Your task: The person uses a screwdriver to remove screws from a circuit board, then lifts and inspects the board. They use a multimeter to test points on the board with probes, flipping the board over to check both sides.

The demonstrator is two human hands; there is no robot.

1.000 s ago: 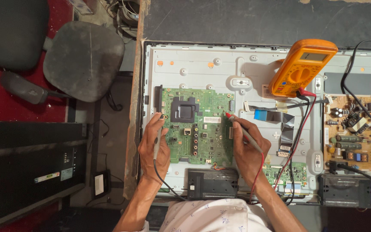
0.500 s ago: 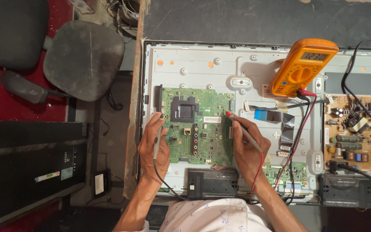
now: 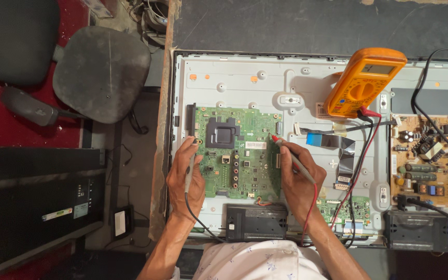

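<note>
Two probes bracket the green circuit board (image 3: 236, 153) lying between our hands: our left hand (image 3: 186, 176) grips the black probe (image 3: 190, 165) at its left edge, our right hand (image 3: 297, 175) the red probe (image 3: 289, 152) at its right.

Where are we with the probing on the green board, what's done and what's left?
Done: the television's back is off, exposing the grey metal chassis, and the orange multimeter lies on it with leads plugged in. In hand: the left hand holds the black probe at the green circuit board's left edge; the right hand sets the red probe on its right edge. Left: the brown power board lies untouched.
</note>
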